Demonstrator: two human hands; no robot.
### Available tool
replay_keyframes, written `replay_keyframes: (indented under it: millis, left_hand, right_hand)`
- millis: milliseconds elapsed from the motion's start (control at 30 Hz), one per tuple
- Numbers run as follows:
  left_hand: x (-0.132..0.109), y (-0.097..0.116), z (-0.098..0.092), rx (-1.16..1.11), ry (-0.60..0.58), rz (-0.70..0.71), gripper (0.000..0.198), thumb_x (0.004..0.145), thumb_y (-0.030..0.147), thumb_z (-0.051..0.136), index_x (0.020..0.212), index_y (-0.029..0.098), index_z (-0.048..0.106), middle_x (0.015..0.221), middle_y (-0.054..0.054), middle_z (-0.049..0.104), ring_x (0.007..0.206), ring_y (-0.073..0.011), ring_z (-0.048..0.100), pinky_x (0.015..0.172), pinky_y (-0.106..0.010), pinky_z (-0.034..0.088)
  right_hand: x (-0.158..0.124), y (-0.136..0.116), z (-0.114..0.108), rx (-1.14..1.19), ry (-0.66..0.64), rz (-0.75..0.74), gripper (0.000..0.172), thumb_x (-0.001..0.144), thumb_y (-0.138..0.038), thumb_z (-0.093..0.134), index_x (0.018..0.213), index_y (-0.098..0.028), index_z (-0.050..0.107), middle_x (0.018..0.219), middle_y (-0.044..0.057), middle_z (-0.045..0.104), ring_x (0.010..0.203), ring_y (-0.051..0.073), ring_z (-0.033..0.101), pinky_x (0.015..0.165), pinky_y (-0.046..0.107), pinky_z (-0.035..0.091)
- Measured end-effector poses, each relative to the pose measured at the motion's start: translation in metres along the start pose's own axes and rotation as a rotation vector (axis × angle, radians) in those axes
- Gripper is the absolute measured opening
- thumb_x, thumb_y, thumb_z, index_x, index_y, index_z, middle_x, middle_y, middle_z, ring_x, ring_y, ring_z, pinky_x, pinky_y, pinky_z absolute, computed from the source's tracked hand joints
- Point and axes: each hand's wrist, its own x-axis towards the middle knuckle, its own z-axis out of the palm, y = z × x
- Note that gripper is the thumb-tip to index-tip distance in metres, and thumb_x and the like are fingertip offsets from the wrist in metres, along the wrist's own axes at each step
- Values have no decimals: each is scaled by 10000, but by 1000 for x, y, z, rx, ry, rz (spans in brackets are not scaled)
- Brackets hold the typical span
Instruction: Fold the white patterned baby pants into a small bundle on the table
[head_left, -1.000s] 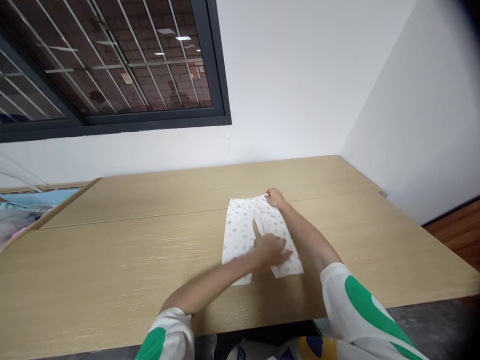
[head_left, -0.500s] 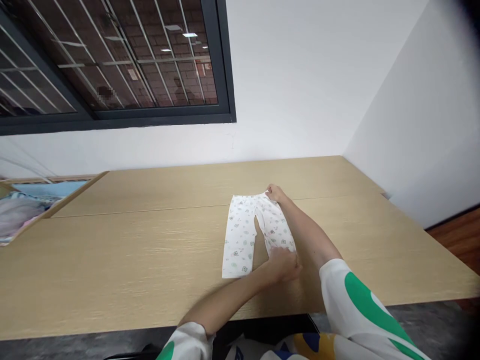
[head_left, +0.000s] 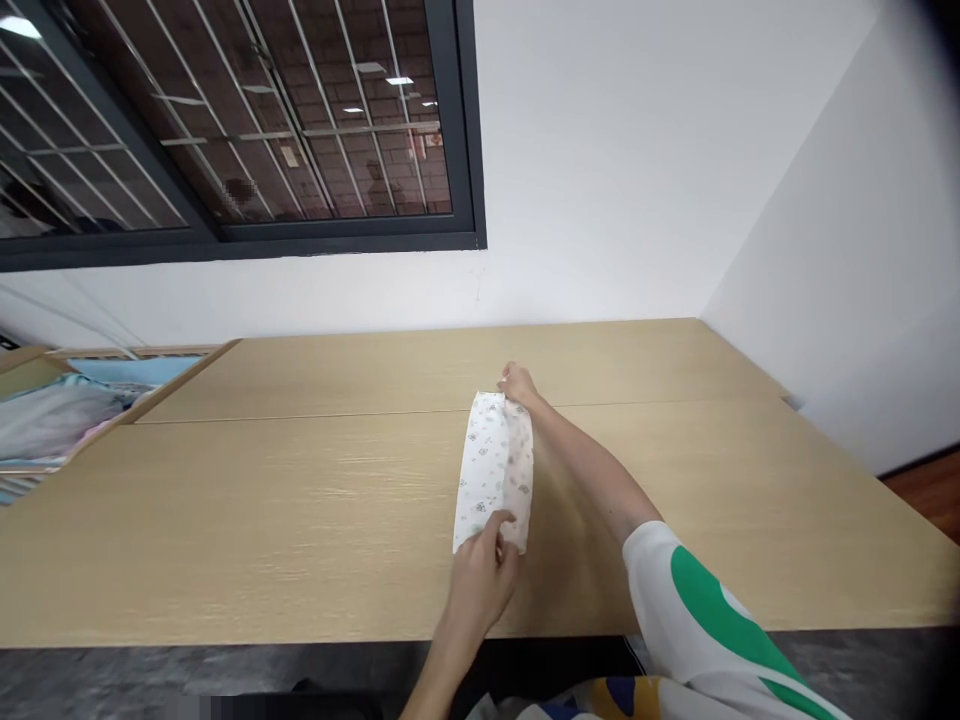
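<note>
White printed baby pants [head_left: 481, 465] lie on the wooden table, one leg folded over the other into a narrow strip. At the far end, my right hand [head_left: 517, 384] pinches the waistband. My left hand [head_left: 484, 568] is at the near end, its thumb and fingers closed on the cuff of the folded leg. Part of the cuff is hidden behind that hand.
The wooden table [head_left: 300, 500] reaches back to a white wall [head_left: 600, 180]. At the far left stands a wooden crib [head_left: 180, 385] with bedding [head_left: 67, 415] in it. Above the table is a barred window with a dark frame [head_left: 337, 238].
The right leg of the pants has been folded leftward over the other leg. Both hands moved left with it, and the view has shifted slightly.
</note>
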Motion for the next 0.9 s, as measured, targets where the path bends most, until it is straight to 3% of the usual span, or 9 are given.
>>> replay_keyframes:
  millis: [133,333,467,533,600,733,833,900]
  left_hand:
    - [-13,-25,-16,176,127,-68,288,941,156,467,1063,249,711,920,-38,772,813,-214,706,723,-296,442]
    - [-15,-53,-16,447,187,-117,303,963,162,497,1167,219,714,986,-70,782,892,-235,737,758,-313,499]
    - [-24,-58,-6,624,358,15,310,1012,293,500,1229,204,702,1072,-117,732,951,-265,696,830,-367,525]
    - [-30,-56,5,627,388,106,346,1015,327,508,1296,212,673,1167,-128,702,1014,-267,676,861,-375,531]
    - [-37,-54,21,615,376,168,422,1016,316,506,1417,215,594,1328,-140,650,1165,-278,639,937,-391,524]
    - [-50,-56,57,646,377,222,567,999,285,509,1554,185,451,1566,-167,487,1456,-340,440,1123,-487,432]
    - [-56,-62,73,657,348,185,564,975,357,560,1507,172,524,1508,-182,547,1428,-373,466,1139,-524,419]
    - [-58,-64,76,658,322,168,548,969,406,578,1464,170,578,1480,-189,572,1420,-389,473,1137,-535,422]
  right_hand:
    - [-3,-24,28,-8,-31,9,325,880,-182,591,1204,-204,600,1091,117,680,869,236,687,702,312,549]
    - [-13,-45,52,-22,-53,-14,387,928,-248,545,1308,-178,563,1176,171,674,1018,320,684,822,413,568]
    - [-38,-54,59,-32,-36,-130,382,1007,-351,496,1363,-217,529,1302,163,639,1191,320,634,962,440,538]
    - [-64,-57,61,-27,-93,-278,404,1030,-385,480,1399,-223,515,1385,151,608,1250,297,612,1023,424,514]
    - [-100,-58,61,-10,-204,-522,497,1051,-455,463,1480,-203,460,1477,156,558,1343,285,558,1099,425,469]
    - [-186,-48,56,33,-426,-969,638,1077,-518,424,1617,-197,315,1666,137,360,1549,249,317,1242,433,322]
    - [-230,-30,54,17,-512,-1131,621,1090,-476,419,1631,-187,321,1686,125,324,1587,225,224,1280,405,252]
    - [-239,-18,55,-26,-529,-1174,597,1098,-446,416,1627,-181,340,1671,121,355,1592,221,203,1288,406,230]
